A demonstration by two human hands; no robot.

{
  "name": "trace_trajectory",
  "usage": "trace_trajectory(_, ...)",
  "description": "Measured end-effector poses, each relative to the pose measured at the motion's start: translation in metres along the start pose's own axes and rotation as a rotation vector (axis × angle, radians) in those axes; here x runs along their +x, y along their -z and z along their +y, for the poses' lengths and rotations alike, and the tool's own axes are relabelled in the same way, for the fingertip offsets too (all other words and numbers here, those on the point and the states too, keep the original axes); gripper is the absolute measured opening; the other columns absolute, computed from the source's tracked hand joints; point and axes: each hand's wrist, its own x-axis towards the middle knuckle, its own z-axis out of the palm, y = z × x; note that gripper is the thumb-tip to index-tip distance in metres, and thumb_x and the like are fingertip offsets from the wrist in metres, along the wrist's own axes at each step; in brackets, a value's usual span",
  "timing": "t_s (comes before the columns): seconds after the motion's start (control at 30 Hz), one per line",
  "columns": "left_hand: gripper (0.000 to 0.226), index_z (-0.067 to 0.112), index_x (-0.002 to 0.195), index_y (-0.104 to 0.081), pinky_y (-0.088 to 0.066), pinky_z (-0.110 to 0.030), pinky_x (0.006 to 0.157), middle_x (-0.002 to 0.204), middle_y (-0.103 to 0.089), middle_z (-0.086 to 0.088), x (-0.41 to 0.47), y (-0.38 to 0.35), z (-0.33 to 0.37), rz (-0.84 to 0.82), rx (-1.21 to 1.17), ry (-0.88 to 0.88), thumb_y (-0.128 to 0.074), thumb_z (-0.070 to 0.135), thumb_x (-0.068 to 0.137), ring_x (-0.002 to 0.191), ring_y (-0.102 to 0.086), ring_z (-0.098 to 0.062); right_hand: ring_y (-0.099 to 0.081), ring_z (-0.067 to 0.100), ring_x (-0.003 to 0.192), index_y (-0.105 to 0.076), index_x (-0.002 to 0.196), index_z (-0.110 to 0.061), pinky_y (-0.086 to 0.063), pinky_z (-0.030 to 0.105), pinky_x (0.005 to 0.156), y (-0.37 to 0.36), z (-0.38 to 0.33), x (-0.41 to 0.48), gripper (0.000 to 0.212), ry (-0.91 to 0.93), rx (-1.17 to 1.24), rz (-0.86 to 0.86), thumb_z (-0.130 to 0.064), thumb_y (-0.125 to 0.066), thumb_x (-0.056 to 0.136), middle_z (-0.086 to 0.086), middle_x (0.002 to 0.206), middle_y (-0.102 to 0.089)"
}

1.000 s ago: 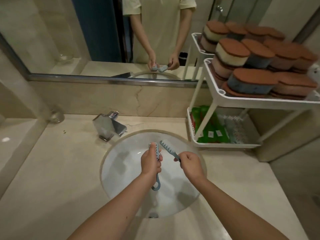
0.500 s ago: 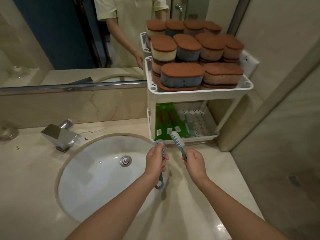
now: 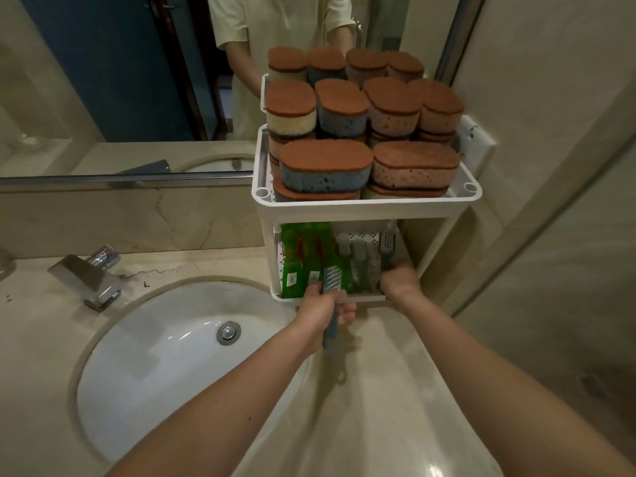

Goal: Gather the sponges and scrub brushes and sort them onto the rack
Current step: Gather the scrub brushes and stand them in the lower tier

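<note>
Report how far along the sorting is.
Done: sponges fill the top tier; green brushes lie on the lower tier. In hand: right hand holds a grey brush inside it; left hand grips a blue-handled brush. Left: seat both.

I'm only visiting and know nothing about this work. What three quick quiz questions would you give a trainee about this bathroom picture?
1. True or false: the top tier of the white rack is stacked with sponges.
2. What does the left hand grip? A) a sponge B) a blue-grey scrub brush C) the tap
3. Fill in the blank: the right hand holds a second brush inside the rack's ____ tier.

Key: 1 true; 2 B; 3 lower.
</note>
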Motion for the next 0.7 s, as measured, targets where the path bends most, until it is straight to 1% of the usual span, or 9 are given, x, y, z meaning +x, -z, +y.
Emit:
trace_trajectory(0.13,0.049,0.017,0.144,-0.033,-0.059,-0.030,0.067,0.122,-0.056,-0.016,0.014,-0.004,0.007,0.024,-0.099,0.021,-0.049,0.008,0.099,0.084,-0.067,-0.023,-0.062,0.031,0.100,-0.062,0.110,-0.003,-0.049,0.032,0.075,0.000,-0.005,0.022,0.021,0.033,-0.254,-0.091,-0.007,-0.056,0.091,0.017,0.110,-0.064)
trace_trajectory(0.23,0.035,0.015,0.131,-0.043,-0.058,-0.031,0.065,0.104,-0.058,-0.013,0.024,-0.007,0.011,0.067,-0.141,0.075,-0.051,0.011,0.098,0.082,-0.066,-0.023,-0.061,0.029,0.099,-0.061,0.103,-0.005,-0.042,0.030,0.072,-0.003,-0.009,0.031,0.014,0.033,-0.388,-0.103,-0.013,-0.050,0.096,0.016,0.108,-0.064)
trace_trajectory(0.33,0.021,0.013,0.118,-0.048,-0.057,-0.033,0.070,0.097,-0.058,-0.012,0.033,-0.009,0.012,0.093,-0.162,0.129,-0.052,0.012,0.098,0.083,-0.065,-0.024,-0.060,0.028,0.096,-0.058,0.101,-0.008,-0.042,0.030,0.072,-0.004,-0.011,0.037,0.015,0.024,-0.472,-0.131,-0.012,-0.044,0.097,0.015,0.107,-0.062)
trace_trajectory(0.4,0.018,0.012,0.115,-0.048,-0.056,-0.036,0.074,0.099,-0.059,-0.013,0.037,-0.011,0.011,0.093,-0.170,0.135,-0.052,0.012,0.098,0.083,-0.064,-0.025,-0.060,0.027,0.095,-0.060,0.103,-0.008,-0.044,0.031,0.073,-0.004,-0.011,0.040,0.018,0.030,-0.514,-0.156,-0.013,-0.044,0.097,0.014,0.107,-0.062)
trace_trajectory(0.47,0.020,0.009,0.118,-0.047,-0.056,-0.038,0.075,0.111,-0.058,-0.017,0.039,-0.013,0.013,0.076,-0.197,0.130,-0.049,0.009,0.099,0.083,-0.063,-0.026,-0.058,0.025,0.089,-0.060,0.093,-0.009,-0.045,0.031,0.072,-0.003,-0.011,0.041,0.015,0.044,-0.547,-0.180,-0.013,-0.046,0.097,0.013,0.104,-0.063)
trace_trajectory(0.53,0.029,0.006,0.129,-0.044,-0.056,-0.040,0.077,0.123,-0.053,-0.023,0.043,-0.016,0.014,0.045,-0.231,0.115,-0.044,0.006,0.100,0.084,-0.062,-0.026,-0.057,0.023,0.086,-0.059,0.084,-0.010,-0.046,0.030,0.072,0.000,-0.011,0.040,0.015,0.069,-0.543,-0.165,-0.012,-0.048,0.095,0.013,0.101,-0.064)
trace_trajectory(0.6,0.039,0.005,0.139,-0.040,-0.053,-0.041,0.083,0.126,-0.052,-0.024,0.048,-0.022,0.015,0.010,-0.260,0.089,-0.041,0.005,0.100,0.087,-0.062,-0.026,-0.060,0.026,0.089,-0.064,0.090,-0.008,-0.049,0.030,0.075,0.005,-0.011,0.035,0.016,0.148,-0.473,-0.080,-0.011,-0.048,0.093,0.013,0.099,-0.065)
trace_trajectory(0.67,0.040,0.007,0.139,-0.041,-0.054,-0.038,0.080,0.122,-0.056,-0.022,0.052,-0.031,0.018,-0.029,-0.264,0.059,-0.039,0.004,0.099,0.088,-0.062,-0.025,-0.062,0.030,0.087,-0.063,0.092,-0.008,-0.050,0.033,0.074,0.008,-0.009,0.024,0.019,0.184,-0.312,-0.042,-0.015,-0.046,0.094,0.015,0.094,-0.065)
trace_trajectory(0.7,0.037,0.008,0.134,-0.046,-0.056,-0.037,0.074,0.114,-0.059,-0.020,0.053,-0.037,0.020,-0.042,-0.264,0.059,-0.038,0.003,0.098,0.085,-0.062,-0.024,-0.063,0.031,0.079,-0.062,0.089,-0.010,-0.051,0.035,0.069,0.009,-0.008,0.016,0.022,0.152,-0.180,-0.071,-0.018,-0.044,0.096,0.016,0.088,-0.065)
